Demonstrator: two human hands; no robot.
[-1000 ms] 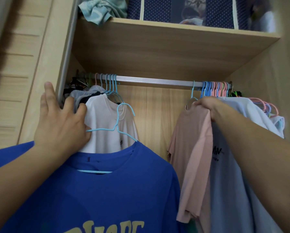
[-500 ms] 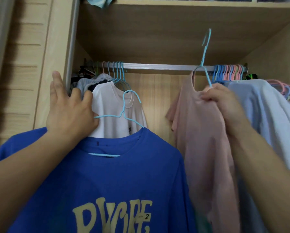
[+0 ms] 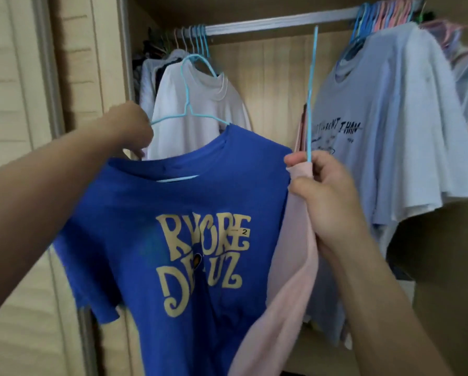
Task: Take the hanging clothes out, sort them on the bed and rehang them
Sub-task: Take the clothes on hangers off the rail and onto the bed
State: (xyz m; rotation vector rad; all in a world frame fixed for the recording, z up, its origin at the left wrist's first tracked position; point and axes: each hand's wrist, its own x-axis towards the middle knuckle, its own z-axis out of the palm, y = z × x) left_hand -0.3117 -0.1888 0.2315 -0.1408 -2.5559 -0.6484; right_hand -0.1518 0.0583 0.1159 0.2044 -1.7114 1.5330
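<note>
Clothes off the rail sit nearest: the blue T-shirt (image 3: 178, 240) hangs from a light-blue hanger (image 3: 189, 115) whose arm the left hand (image 3: 129, 128) grips, fingers curled round the wire; just right of those fingers the right hand (image 3: 328, 196) pinches the pink shirt (image 3: 287, 280) and its hanger stem (image 3: 310, 104), which rises above the fingertips; beyond the left fingers a white T-shirt (image 3: 197, 104) hangs on the rail (image 3: 268, 23); behind the right fingers, a pale-blue printed shirt (image 3: 390, 126); farther garments look blurred.
</note>
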